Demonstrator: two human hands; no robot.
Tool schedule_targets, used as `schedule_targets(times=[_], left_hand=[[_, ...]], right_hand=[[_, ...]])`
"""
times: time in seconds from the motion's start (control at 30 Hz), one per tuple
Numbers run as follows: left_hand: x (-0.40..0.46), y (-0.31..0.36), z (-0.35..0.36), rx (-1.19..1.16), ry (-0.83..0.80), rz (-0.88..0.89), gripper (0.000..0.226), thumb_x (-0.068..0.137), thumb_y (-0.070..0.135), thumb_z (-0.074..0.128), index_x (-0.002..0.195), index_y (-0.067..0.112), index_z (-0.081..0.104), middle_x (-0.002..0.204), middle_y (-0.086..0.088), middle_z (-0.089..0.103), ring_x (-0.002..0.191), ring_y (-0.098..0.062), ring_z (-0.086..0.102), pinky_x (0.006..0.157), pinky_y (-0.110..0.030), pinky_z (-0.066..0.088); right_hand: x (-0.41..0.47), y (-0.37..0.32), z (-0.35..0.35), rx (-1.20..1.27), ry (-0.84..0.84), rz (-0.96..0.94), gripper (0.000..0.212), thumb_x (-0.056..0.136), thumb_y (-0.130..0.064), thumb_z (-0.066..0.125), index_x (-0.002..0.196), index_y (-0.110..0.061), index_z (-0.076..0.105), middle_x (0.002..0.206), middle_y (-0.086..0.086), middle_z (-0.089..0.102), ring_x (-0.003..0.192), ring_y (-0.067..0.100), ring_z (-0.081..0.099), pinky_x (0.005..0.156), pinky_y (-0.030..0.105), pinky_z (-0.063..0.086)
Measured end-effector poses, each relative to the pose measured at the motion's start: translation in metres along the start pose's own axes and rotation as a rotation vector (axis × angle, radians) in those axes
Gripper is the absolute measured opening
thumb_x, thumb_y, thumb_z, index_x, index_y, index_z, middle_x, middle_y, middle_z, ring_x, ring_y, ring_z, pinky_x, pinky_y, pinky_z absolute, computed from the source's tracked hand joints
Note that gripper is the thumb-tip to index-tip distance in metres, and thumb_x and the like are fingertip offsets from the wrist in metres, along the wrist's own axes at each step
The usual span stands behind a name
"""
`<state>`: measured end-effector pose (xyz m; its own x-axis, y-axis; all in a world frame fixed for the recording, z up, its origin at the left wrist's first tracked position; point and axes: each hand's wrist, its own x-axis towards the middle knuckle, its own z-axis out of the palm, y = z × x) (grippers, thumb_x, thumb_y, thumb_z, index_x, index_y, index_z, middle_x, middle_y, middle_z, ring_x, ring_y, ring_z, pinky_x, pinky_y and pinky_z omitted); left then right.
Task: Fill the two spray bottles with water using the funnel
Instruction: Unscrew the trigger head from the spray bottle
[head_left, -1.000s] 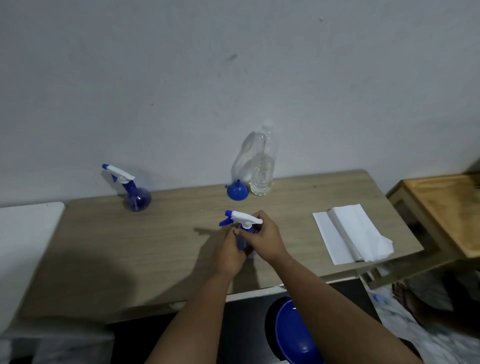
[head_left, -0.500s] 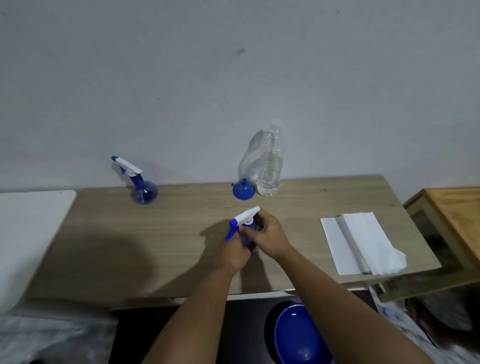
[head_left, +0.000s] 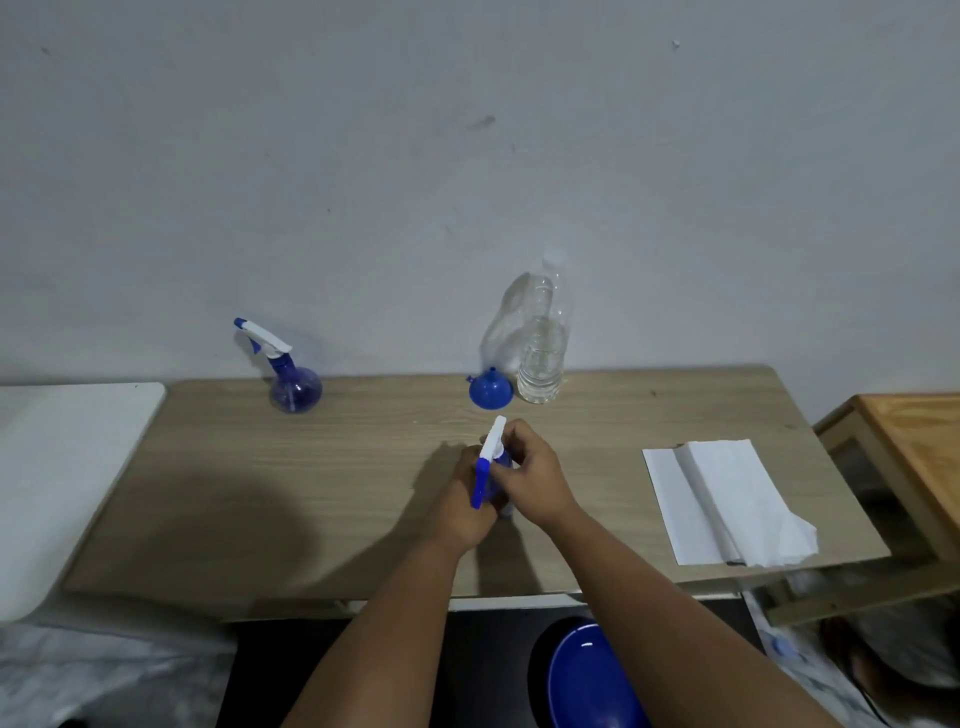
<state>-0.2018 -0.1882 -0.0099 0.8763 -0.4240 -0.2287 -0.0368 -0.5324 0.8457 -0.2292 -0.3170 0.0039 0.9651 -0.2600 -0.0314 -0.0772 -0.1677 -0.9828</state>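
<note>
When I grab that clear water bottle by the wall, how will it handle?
The clear water bottle looks tall and narrow, so a push up high would probably tip it. Water seems to fill only its lower part, so it is likely fairly light. Its thin plastic wall may flex under a squeeze. The blue funnel stands close beside it.

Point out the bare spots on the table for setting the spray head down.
Bare wood lies between the far spray bottle and the funnel, and between the hands and the paper towel. It is crowded where the funnel sits beside the water bottle.

Funnel (head_left: 490, 395) left of, perhaps touching, water bottle (head_left: 542, 349)
</note>
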Motion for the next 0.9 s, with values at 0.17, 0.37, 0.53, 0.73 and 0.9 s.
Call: schedule_targets(times=[0.17,0.37,0.53,0.73,0.9], left_hand=[[0.003,-0.001,-0.006,0.038,-0.023,0.012,0.036,0.088,0.02,0.067,0.119,0.025,0.05,0.1,0.006,0.064,0.086,-0.011,0.066,0.066,-0.013,0.048],[0.0,-0.001,-0.009,0.017,-0.009,0.05,0.04,0.089,0.01,0.072,0.114,0.025,0.045,0.094,0.016,0.057,0.083,-0.006,0.06,0.064,-0.003,0.044],[0.0,-0.001,-0.009,-0.007,-0.02,0.036,0.035,0.09,0.003,0.068,0.118,0.013,0.049,0.091,0.009,0.058,0.08,-0.009,0.061,0.062,-0.006,0.046],[0.001,-0.009,-0.015,0.015,-0.035,0.012,0.041,0.088,0.013,0.068,0.123,0.02,0.049,0.104,0.003,0.065,0.086,-0.006,0.064,0.068,-0.011,0.05],[0.002,-0.011,-0.014,-0.025,-0.004,0.026,0.042,0.084,0.02,0.074,0.119,0.023,0.05,0.104,0.003,0.065,0.091,-0.008,0.066,0.078,-0.024,0.057]], right_hand=[[0.002,-0.002,-0.003,-0.034,-0.066,0.005,0.038,0.083,-0.002,0.082,0.111,-0.024,0.068,0.104,-0.002,0.077,0.104,0.02,0.072,0.091,0.029,0.057],[0.004,-0.005,-0.005,-0.046,-0.12,-0.032,0.04,0.087,0.006,0.073,0.115,-0.022,0.072,0.107,-0.002,0.078,0.107,0.018,0.072,0.097,0.026,0.055],[0.004,-0.003,0.0,-0.04,-0.064,-0.013,0.031,0.083,-0.003,0.082,0.104,-0.019,0.066,0.101,0.002,0.076,0.099,0.02,0.071,0.091,0.031,0.056],[0.002,-0.003,0.004,-0.033,-0.087,0.007,0.043,0.084,0.0,0.079,0.119,-0.021,0.066,0.11,0.001,0.076,0.109,0.019,0.071,0.097,0.03,0.057],[0.003,-0.003,0.004,-0.077,-0.106,-0.053,0.032,0.087,0.009,0.067,0.111,-0.012,0.07,0.105,0.006,0.074,0.104,0.023,0.069,0.097,0.03,0.054]])
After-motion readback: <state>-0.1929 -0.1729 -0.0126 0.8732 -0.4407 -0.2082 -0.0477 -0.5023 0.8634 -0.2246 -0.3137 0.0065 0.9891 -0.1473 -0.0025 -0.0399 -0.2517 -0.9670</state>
